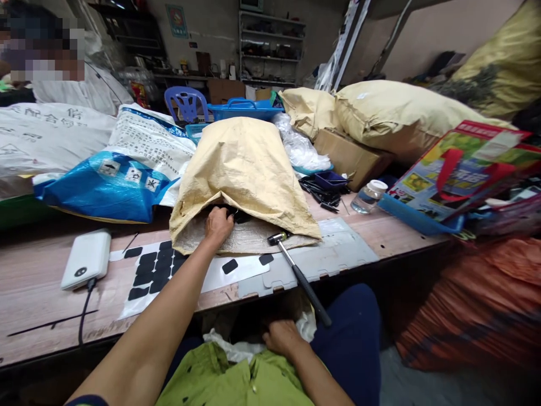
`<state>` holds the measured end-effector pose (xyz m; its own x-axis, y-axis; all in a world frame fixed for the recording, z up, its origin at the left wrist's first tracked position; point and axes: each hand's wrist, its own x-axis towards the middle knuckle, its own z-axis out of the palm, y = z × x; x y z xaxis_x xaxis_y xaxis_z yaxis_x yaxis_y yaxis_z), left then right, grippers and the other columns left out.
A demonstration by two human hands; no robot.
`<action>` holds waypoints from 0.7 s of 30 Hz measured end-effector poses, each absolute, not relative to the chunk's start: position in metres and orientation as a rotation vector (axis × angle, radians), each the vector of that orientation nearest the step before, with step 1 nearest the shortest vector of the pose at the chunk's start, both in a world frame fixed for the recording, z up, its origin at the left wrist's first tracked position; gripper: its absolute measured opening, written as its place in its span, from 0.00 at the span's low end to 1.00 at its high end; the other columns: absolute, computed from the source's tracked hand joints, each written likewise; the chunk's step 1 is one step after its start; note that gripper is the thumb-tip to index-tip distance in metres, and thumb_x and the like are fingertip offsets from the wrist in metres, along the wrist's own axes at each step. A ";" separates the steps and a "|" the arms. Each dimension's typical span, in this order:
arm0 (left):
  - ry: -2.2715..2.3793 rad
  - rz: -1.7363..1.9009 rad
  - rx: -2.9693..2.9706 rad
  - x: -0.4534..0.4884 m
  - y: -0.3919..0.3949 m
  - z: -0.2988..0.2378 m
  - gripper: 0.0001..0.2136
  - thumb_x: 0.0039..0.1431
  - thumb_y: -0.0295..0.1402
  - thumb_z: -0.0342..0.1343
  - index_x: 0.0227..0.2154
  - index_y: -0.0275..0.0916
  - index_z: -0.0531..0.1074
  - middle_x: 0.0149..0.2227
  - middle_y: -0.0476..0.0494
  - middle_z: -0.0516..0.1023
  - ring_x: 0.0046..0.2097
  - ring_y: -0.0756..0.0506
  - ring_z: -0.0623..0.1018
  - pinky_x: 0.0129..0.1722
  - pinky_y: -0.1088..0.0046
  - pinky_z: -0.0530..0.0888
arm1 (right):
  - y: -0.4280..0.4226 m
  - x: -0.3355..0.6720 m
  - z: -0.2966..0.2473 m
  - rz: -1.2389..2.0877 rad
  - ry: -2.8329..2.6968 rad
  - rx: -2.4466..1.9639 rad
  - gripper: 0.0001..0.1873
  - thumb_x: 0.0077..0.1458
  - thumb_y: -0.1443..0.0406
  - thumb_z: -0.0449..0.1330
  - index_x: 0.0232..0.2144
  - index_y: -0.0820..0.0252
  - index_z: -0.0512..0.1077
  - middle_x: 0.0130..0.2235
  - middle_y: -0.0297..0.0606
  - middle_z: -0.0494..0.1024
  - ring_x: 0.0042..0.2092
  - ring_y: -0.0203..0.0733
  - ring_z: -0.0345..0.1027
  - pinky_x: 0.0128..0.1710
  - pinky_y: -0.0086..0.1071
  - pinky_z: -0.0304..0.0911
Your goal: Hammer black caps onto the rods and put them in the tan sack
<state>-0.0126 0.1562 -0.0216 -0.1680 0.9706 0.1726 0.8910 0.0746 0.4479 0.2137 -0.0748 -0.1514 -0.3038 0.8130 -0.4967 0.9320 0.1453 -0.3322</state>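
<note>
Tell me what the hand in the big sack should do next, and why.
Perhaps the left hand should grasp some dark contents and draw them out: it reaches into the open mouth of the tan sack, right where they show.

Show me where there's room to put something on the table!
Bare table shows left of the white device, and between the grey board and blue tray. It's crowded by the open end of the yellow sack, with the left hand, hammer and black pieces.

Sack (249,163) on table (34,287), between power bank (87,256) and jar (368,197).
</note>
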 end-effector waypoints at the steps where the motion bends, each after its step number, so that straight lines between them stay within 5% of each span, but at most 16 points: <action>1: 2.170 0.670 1.910 -0.013 0.156 -0.023 0.13 0.62 0.35 0.55 0.44 0.36 0.80 0.48 0.31 0.79 0.49 0.35 0.79 0.49 0.62 0.73 | -0.075 0.213 -0.150 -0.877 2.219 1.717 0.18 0.56 0.65 0.59 0.48 0.57 0.79 0.45 0.49 0.83 0.48 0.54 0.77 0.47 0.39 0.66; 6: 2.260 0.617 1.867 -0.030 0.135 -0.020 0.12 0.62 0.38 0.57 0.41 0.37 0.80 0.46 0.32 0.79 0.47 0.34 0.79 0.45 0.61 0.74 | -0.080 0.211 -0.119 -0.848 2.292 1.685 0.13 0.60 0.65 0.56 0.39 0.62 0.80 0.41 0.52 0.83 0.46 0.54 0.77 0.46 0.38 0.65; 9: 2.254 0.772 1.859 -0.042 0.105 -0.017 0.11 0.62 0.38 0.56 0.41 0.37 0.78 0.43 0.35 0.79 0.44 0.37 0.79 0.44 0.62 0.74 | -0.090 0.218 -0.077 -0.977 2.616 1.644 0.10 0.62 0.64 0.56 0.39 0.57 0.78 0.39 0.41 0.82 0.43 0.45 0.75 0.42 0.32 0.64; 13: 1.729 0.988 2.008 -0.032 0.056 -0.016 0.08 0.61 0.36 0.59 0.41 0.40 0.77 0.38 0.44 0.79 0.37 0.44 0.77 0.40 0.68 0.73 | -0.092 0.245 -0.022 -0.951 3.253 1.883 0.09 0.64 0.65 0.55 0.40 0.57 0.75 0.34 0.39 0.77 0.37 0.41 0.71 0.40 0.32 0.64; 16: 1.413 0.939 2.100 -0.012 0.031 -0.023 0.06 0.62 0.33 0.59 0.40 0.41 0.76 0.38 0.45 0.78 0.41 0.44 0.76 0.43 0.67 0.72 | -0.078 0.269 -0.007 -0.361 2.986 2.482 0.09 0.64 0.61 0.57 0.41 0.56 0.76 0.38 0.41 0.76 0.41 0.45 0.71 0.44 0.36 0.65; 21: 1.358 0.914 2.138 0.004 0.025 -0.035 0.06 0.58 0.30 0.62 0.39 0.40 0.76 0.35 0.46 0.76 0.41 0.43 0.73 0.44 0.65 0.69 | -0.059 0.281 -0.021 -0.535 2.467 2.601 0.17 0.62 0.53 0.56 0.48 0.55 0.73 0.35 0.36 0.77 0.28 0.40 0.70 0.28 0.31 0.62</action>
<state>0.0044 0.0248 -0.0352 0.2977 0.9085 0.2931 0.6139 -0.4173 0.6700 0.2810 -0.0593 -0.0206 0.0852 0.9895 0.1164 0.8525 -0.0120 -0.5226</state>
